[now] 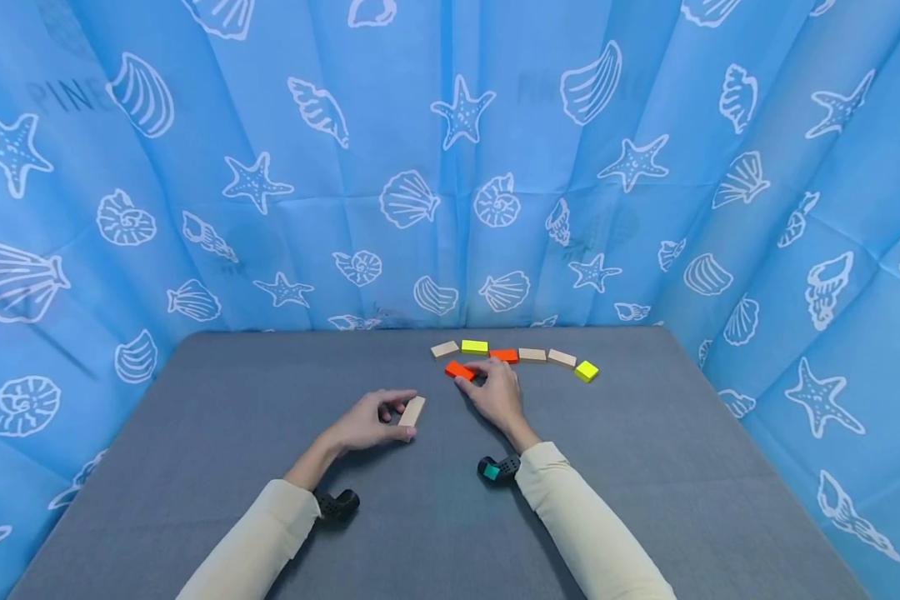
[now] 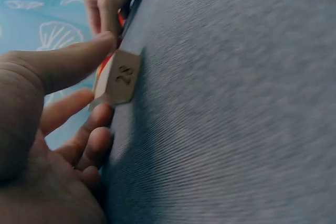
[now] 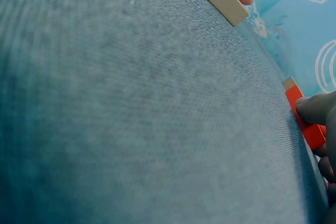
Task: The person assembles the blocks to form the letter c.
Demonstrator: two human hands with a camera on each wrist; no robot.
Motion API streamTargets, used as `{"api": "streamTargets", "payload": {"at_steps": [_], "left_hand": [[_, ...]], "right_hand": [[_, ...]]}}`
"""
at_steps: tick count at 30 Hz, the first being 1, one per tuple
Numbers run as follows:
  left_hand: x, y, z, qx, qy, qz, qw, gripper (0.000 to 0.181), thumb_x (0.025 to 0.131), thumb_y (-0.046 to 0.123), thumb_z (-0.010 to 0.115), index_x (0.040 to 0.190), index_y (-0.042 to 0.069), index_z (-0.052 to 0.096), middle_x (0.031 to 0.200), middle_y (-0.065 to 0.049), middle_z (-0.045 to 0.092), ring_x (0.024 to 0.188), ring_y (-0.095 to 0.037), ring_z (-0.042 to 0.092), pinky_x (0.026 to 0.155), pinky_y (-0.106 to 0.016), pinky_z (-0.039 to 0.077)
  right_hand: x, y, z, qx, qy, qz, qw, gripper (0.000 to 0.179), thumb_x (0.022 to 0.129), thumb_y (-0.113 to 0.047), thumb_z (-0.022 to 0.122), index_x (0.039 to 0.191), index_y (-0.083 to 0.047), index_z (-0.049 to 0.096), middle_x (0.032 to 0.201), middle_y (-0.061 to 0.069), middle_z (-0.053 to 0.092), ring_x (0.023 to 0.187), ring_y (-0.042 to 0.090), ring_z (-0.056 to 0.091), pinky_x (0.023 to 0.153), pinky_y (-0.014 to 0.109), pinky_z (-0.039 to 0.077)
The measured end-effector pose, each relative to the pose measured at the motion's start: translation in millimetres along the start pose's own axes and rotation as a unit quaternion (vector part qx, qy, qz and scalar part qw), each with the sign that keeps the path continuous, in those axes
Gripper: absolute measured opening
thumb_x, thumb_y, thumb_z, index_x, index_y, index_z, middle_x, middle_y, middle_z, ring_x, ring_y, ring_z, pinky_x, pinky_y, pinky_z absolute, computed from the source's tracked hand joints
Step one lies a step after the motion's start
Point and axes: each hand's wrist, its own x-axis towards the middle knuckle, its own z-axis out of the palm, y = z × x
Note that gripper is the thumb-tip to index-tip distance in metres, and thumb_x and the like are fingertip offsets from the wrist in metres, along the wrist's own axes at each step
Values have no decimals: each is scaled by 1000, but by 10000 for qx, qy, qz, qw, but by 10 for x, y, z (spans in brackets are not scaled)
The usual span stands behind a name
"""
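Note:
My left hand point(image 1: 366, 422) holds a plain wooden block point(image 1: 412, 412) between thumb and fingers, left of the table's middle. In the left wrist view, the wooden block point(image 2: 125, 77) shows the number 28 on its end, close over the cloth. My right hand point(image 1: 499, 395) pinches an orange-red block point(image 1: 459, 372) farther back. The right wrist view shows the thumb against that orange-red block point(image 3: 300, 113). Just behind it runs a curved row of blocks: plain wood point(image 1: 445, 350), yellow point(image 1: 475, 347), a second orange-red one point(image 1: 503, 356), two more wooden ones and a yellow one point(image 1: 587, 371) at the right end.
Grey cloth covers the table point(image 1: 645, 467). A blue curtain point(image 1: 450, 225) printed with white shells and starfish stands behind and along both sides. Dark devices point(image 1: 499, 469) are worn on both wrists, near the cloth.

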Motion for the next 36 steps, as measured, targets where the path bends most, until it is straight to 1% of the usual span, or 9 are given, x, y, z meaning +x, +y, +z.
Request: {"api": "streamTargets", "payload": {"at_steps": [2, 5, 11, 16, 19, 23, 30, 33, 36], "left_hand": [[9, 9, -32, 78, -173, -45, 9998, 69, 88, 26, 82, 149, 12, 53, 113, -4, 56, 92, -21, 48, 79, -37, 39], [19, 22, -49, 98, -262, -139, 9995, 71, 87, 25, 84, 149, 12, 52, 110, -4, 54, 91, -21, 47, 78, -37, 37], [26, 24, -25, -26, -155, -242, 9996, 69, 86, 23, 85, 146, 11, 54, 105, -4, 54, 87, -21, 46, 76, -37, 36], [11, 5, -13, -98, -47, -196, 9997, 70, 84, 25, 86, 145, 9, 55, 104, -5, 53, 86, -21, 46, 75, -36, 36], [-1, -14, -29, -150, -63, -121, 9998, 71, 85, 26, 85, 146, 9, 54, 105, -5, 54, 87, -21, 46, 76, -36, 37], [-15, -30, -56, -256, -137, -58, 9996, 69, 87, 23, 83, 147, 7, 53, 105, -6, 56, 88, -21, 49, 77, -36, 39], [0, -27, -49, -205, -121, 17, 9997, 65, 87, 18, 83, 144, 5, 55, 103, -6, 56, 86, -21, 50, 75, -36, 40], [7, -22, -46, -213, -103, 29, 9997, 65, 87, 17, 83, 143, 4, 55, 102, -6, 56, 85, -21, 49, 75, -35, 40], [6, -12, -49, -210, -100, -1, 9997, 65, 86, 17, 83, 143, 4, 55, 102, -5, 56, 85, -21, 49, 74, -35, 40]], "right_hand": [[0, -3, 1, 0, 11, 2, 10000, 34, 89, -29, 81, 118, -10, 77, 116, 11, 69, 108, 30, 57, 98, 50, 39], [-1, -1, 6, -8, 2, 19, 10000, 34, 89, -29, 81, 118, -10, 77, 115, 11, 69, 108, 30, 57, 98, 50, 39], [-3, 0, 7, 4, -16, 65, 10000, 34, 89, -28, 81, 118, -9, 77, 116, 11, 69, 110, 30, 57, 100, 50, 38], [-6, -11, 1, -9, -45, 69, 10000, 34, 90, -28, 80, 118, -10, 76, 115, 11, 69, 110, 30, 57, 100, 50, 37], [-5, -14, 2, -12, -66, 42, 10000, 34, 90, -28, 80, 119, -10, 76, 115, 11, 69, 109, 30, 56, 99, 50, 38], [-2, -16, 3, -39, -103, 38, 9999, 35, 90, -27, 80, 119, -9, 76, 115, 11, 69, 109, 30, 56, 98, 49, 37], [-6, -23, -10, -178, -147, -51, 9997, 33, 90, -25, 80, 120, -10, 76, 115, 11, 67, 109, 30, 55, 95, 49, 38], [-14, -29, -18, -134, -260, -138, 9995, 32, 90, -24, 80, 120, -11, 76, 116, 9, 67, 110, 29, 55, 98, 50, 38], [-23, -33, -24, -34, -470, -301, 9984, 32, 90, -23, 80, 120, -13, 76, 114, 7, 66, 111, 28, 55, 100, 50, 38]]}}
